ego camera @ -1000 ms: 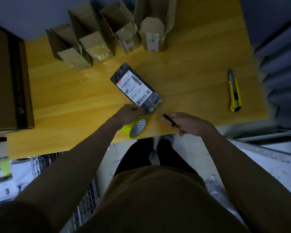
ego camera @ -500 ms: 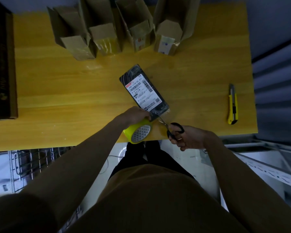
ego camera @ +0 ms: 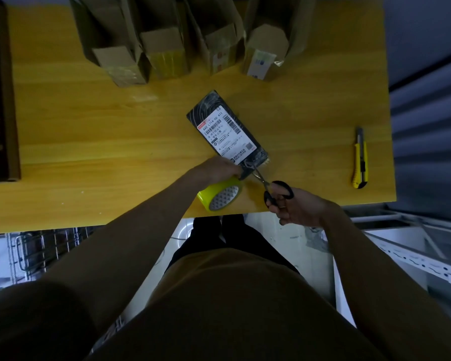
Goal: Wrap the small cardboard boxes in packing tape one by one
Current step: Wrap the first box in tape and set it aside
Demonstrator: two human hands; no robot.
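Left hand [ego camera: 217, 170] grips tape roll [ego camera: 220, 194] at box's near end, fingers curled over roll top. Right hand [ego camera: 296, 207] grips scissors [ego camera: 270, 186], fingers through black loops; blades point away from hand toward box [ego camera: 227, 130] corner, just beside left fingertips. Box lies flat on table [ego camera: 89, 142], beyond both hands. Four cartons [ego camera: 182, 45] stand farther off. Knife [ego camera: 360, 158] lies well right of right hand.

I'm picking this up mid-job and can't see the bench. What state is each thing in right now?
Black parcel: lying flat on the table, label up.
Tape roll: at the table's near edge, held by the left hand.
Scissors: gripped by the right hand, blades at the parcel's near end.
Utility knife: untouched, lying flat.
Four cardboard boxes: standing, flaps open.
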